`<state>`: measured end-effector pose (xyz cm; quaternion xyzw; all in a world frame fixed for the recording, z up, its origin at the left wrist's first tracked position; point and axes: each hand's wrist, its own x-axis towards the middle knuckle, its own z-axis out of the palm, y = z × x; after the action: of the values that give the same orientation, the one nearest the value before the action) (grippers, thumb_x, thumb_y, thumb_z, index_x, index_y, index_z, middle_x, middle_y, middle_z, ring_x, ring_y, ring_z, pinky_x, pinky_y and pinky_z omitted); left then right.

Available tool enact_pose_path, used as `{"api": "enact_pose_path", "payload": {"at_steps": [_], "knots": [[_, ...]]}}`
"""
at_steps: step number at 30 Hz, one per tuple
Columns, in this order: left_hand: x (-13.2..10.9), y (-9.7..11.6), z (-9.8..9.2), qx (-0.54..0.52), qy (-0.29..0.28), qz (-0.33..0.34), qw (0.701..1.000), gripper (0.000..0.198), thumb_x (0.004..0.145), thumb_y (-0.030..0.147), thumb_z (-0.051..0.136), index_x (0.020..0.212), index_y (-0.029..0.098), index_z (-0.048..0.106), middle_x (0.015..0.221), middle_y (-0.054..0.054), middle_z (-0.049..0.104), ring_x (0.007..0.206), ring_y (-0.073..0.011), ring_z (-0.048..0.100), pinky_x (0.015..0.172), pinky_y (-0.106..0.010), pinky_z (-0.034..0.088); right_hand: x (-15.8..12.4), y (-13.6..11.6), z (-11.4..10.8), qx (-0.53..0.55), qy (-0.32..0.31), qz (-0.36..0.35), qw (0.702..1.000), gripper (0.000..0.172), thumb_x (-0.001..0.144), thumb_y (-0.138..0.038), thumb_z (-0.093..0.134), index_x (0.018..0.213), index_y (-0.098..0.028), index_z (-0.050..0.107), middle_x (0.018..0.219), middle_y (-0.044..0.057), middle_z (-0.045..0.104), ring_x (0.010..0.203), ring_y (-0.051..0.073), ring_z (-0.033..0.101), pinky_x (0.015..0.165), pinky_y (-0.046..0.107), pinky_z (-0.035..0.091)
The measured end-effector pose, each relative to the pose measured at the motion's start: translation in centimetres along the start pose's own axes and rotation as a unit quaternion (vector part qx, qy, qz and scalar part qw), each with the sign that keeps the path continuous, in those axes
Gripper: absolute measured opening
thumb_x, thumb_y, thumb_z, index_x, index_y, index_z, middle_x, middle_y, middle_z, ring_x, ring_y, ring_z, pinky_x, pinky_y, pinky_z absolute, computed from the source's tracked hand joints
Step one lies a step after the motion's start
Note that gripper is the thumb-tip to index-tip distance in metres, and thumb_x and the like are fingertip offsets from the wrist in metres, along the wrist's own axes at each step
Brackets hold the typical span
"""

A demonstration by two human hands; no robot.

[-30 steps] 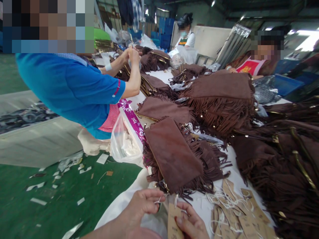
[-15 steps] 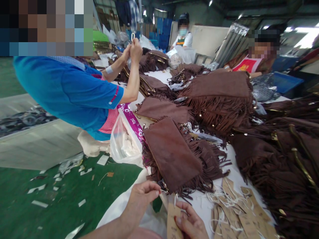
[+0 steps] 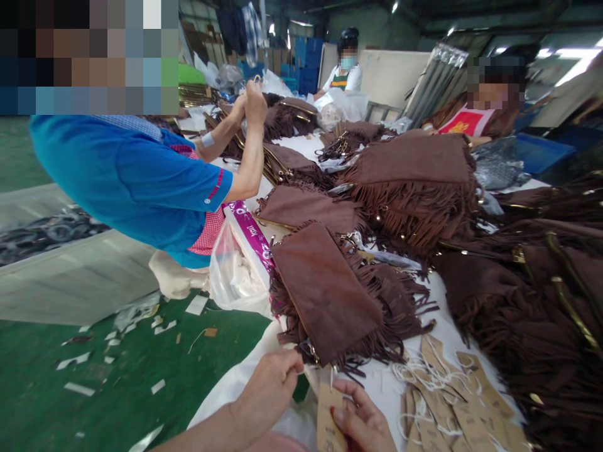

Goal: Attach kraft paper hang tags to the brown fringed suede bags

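A brown fringed bag point(image 3: 330, 292) lies near the table's front edge, its metal ring and clasp at the lower left corner. My left hand point(image 3: 276, 380) is closed in a pinch beside that corner; what its fingertips hold is too small to make out. Just right of it, my right hand point(image 3: 360, 414) grips a tan cardboard tag point(image 3: 330, 414) between thumb and fingers. A white string runs up from the tag's top toward the bag's lower edge. More tan tags with white strings point(image 3: 447, 402) are spread to the right of my right hand.
Stacks of brown fringed bags point(image 3: 414, 163) cover the table's middle, with a dark heap point(image 3: 509, 301) at right. A person in a blue shirt point(image 3: 132, 182) works at left; two more people are at the back. Paper scraps litter the green floor point(image 3: 188, 351).
My left hand has turned over slightly, its fingers curling further in at the bag's corner. The tag in my right hand has shifted a little. The blue-shirted person's hands are slightly lower.
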<state>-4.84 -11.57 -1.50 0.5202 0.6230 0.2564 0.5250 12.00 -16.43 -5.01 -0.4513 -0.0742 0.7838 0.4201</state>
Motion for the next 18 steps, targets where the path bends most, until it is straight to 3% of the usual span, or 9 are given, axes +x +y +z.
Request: {"api": "enact_pose_path", "payload": {"at_steps": [3,5,9,13,15,18], "knots": [[0.1,-0.1,0.6,-0.025,-0.057,-0.108,0.992,0.017,0.056,0.009,0.042,0.052,0.020,0.055,0.043,0.005,0.043,0.039,-0.0104,0.040,0.043,-0.020,0.028,0.1,0.2,-0.2,-0.006,-0.001,-0.007,1.000,0.043,0.052,-0.027,0.081,0.085,-0.017,0.056,0.064,0.002,0.068,0.049,0.014,0.061,0.048,0.024,0.046],[0.1,-0.5,0.8,-0.040,-0.089,-0.129,0.987,0.014,0.054,0.009,0.046,0.052,0.019,0.055,0.042,0.006,0.041,0.037,-0.0092,0.038,0.040,-0.020,0.025,0.0,0.2,-0.3,-0.008,-0.004,-0.010,1.000,0.043,0.052,-0.028,0.080,0.085,-0.017,0.056,0.063,0.003,0.067,0.049,0.014,0.061,0.048,0.024,0.046],[-0.2,-1.4,0.6,-0.034,-0.085,-0.035,0.995,0.007,0.052,0.010,0.057,0.048,0.016,0.056,0.053,0.003,0.050,0.053,-0.0099,0.042,0.049,-0.019,0.028,-0.2,0.1,-0.1,-0.008,0.006,-0.003,1.000,0.042,0.052,-0.026,0.080,0.085,-0.017,0.057,0.063,0.002,0.067,0.050,0.014,0.061,0.049,0.024,0.046],[-0.5,-1.2,0.0,-0.120,-0.066,0.048,0.989,0.012,0.058,0.020,0.064,0.049,0.015,0.059,0.074,-0.003,0.057,0.065,-0.0122,0.047,0.056,-0.021,0.034,-0.3,0.0,0.2,-0.008,0.001,-0.010,1.000,0.042,0.051,-0.027,0.081,0.083,-0.017,0.056,0.062,0.001,0.067,0.049,0.013,0.061,0.048,0.023,0.045],[-0.5,-0.9,0.1,-0.183,-0.056,0.050,0.980,0.016,0.058,0.024,0.067,0.047,0.015,0.059,0.071,-0.004,0.058,0.064,-0.0122,0.048,0.057,-0.022,0.035,-0.2,0.0,0.3,-0.010,-0.001,-0.011,1.000,0.042,0.050,-0.028,0.081,0.083,-0.017,0.056,0.061,0.001,0.066,0.049,0.013,0.060,0.048,0.022,0.045],[-0.3,-0.6,0.6,-0.303,-0.072,-0.019,0.950,0.023,0.055,0.031,0.070,0.048,0.014,0.056,0.060,-0.002,0.057,0.048,-0.0084,0.045,0.047,-0.021,0.031,-0.2,-0.1,0.4,-0.014,0.000,-0.014,1.000,0.044,0.050,-0.029,0.081,0.084,-0.017,0.056,0.062,0.001,0.067,0.048,0.013,0.060,0.047,0.022,0.044]]}}
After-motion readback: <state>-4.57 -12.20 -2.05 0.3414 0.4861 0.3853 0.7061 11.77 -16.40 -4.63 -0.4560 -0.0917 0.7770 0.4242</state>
